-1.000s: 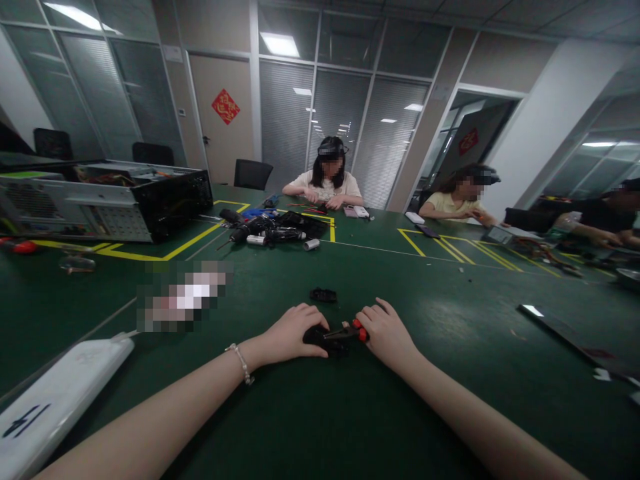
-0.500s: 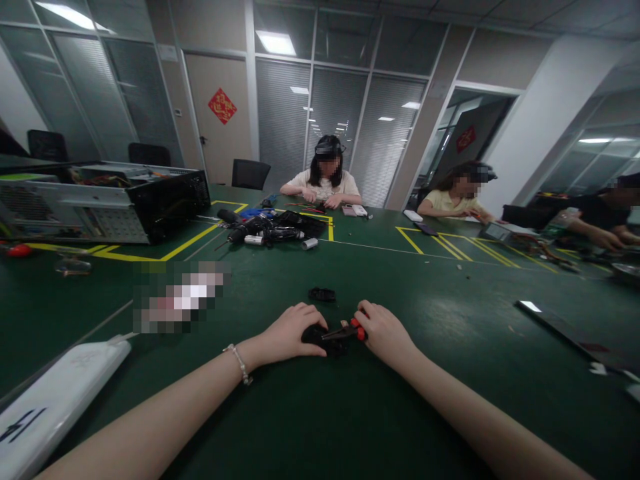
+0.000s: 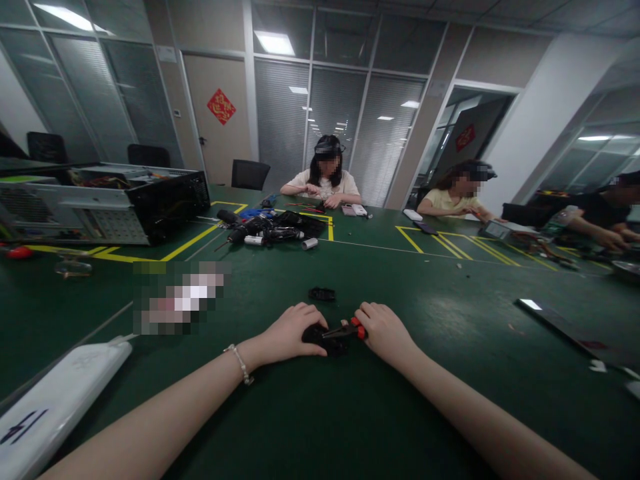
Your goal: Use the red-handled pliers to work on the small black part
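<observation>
My left hand (image 3: 295,332) is closed around a small black part (image 3: 337,345) lying on the green table (image 3: 320,407); what kind of part it is I cannot make out. My right hand (image 3: 384,330) grips the red handles of a pair of pliers (image 3: 343,331). The dark jaws of the pliers point left and reach onto the black part beside my left fingers. Just beyond my hands lies a second small black piece (image 3: 322,294), touched by neither hand.
An opened computer case (image 3: 105,200) stands at the back left. A power drill (image 3: 243,230) and tangled cables lie mid-table. A white power strip or pack (image 3: 65,400) is at the near left, a dark flat panel (image 3: 565,333) at the right. Several co-workers sit across the table.
My hands, the pliers and the black part have hardly moved. The handles of the pliers look slightly shifted in my right hand. The co-worker opposite has moved their hands a little.
</observation>
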Demonstrator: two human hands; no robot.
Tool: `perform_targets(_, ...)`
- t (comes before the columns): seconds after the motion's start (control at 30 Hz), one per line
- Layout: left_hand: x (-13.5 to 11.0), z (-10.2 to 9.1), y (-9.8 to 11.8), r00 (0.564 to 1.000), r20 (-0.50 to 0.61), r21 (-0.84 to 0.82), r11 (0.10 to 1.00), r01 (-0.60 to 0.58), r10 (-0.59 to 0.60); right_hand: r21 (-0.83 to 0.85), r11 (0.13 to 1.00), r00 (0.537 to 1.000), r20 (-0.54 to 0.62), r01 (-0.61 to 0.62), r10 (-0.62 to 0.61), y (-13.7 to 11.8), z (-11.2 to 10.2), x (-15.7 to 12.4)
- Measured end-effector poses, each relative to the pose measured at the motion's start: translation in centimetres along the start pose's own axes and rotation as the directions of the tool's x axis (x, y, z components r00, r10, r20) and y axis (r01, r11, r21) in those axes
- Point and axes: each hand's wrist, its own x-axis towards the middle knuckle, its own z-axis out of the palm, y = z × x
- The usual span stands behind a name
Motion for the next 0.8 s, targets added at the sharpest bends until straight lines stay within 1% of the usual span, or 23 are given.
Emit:
perform_targets(0.37, 0.07, 0.03, 0.11, 1.0, -0.017, 0.006, 1.0, -0.018, 0.018, -0.02, 1.0, 1.0, -0.022, -0.009, 0.008, -0.17, -0.07, 0.06)
perform_targets(0.6, 0.05, -0.08, 0.0, 1.0, -0.014, 0.008, 1.0, -0.018, 0.018, -0.028, 0.999, 1.0, 0.008, -0.024, 0.025, -0.23, -0.25, 0.09)
perform_targets(0.8, 0.05, -0.05, 0.01, 1.0, -0.014, 0.006, 1.0, -0.011, 0.011, -0.036, 0.999, 1.0, 0.001, -0.02, 0.02, -0.31, -0.37, 0.03)
